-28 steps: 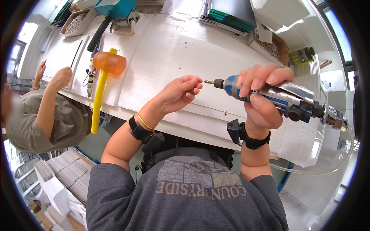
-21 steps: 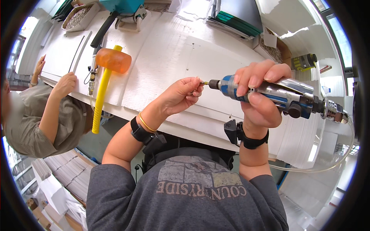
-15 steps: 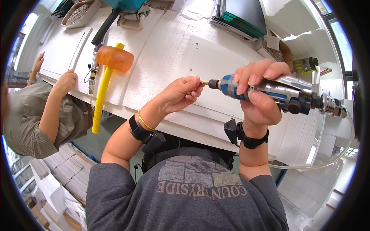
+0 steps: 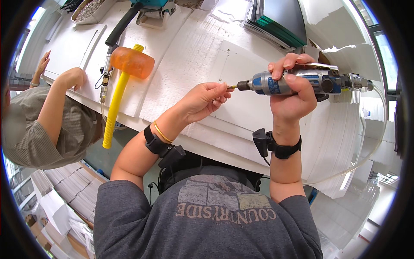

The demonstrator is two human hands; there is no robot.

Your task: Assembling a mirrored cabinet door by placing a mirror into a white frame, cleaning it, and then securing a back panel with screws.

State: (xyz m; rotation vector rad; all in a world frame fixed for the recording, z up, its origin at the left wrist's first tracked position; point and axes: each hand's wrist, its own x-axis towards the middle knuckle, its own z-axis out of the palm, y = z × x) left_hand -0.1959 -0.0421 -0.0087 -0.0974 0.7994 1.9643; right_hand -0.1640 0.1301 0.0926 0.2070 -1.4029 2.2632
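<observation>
My right hand (image 4: 295,93) is wrapped round a blue and silver pneumatic screwdriver (image 4: 268,83), held level above the table with its nose pointing left. A thin bit (image 4: 233,87) sticks out of the dark chuck. At the tip of that bit, my left hand (image 4: 206,101) is closed in a pinch with thumb and forefinger. Whatever small piece it holds is mostly hidden by the fingers. Beneath both hands lies a white panel (image 4: 243,64) with small holes along a line.
An orange-headed mallet (image 4: 131,63) with a yellow handle lies left. Beyond are a blue tool (image 4: 155,6), a tray of small metal parts (image 4: 99,12) and stacked dark sheets (image 4: 282,19). A clear hose (image 4: 385,112) loops at right. A co-worker's hand (image 4: 73,78) is at far left.
The screwdriver has turned more level, its hose end rising, and my right hand's grip has shifted. My left hand stays at the bit's tip. The co-worker's nearer hand has lifted slightly.
</observation>
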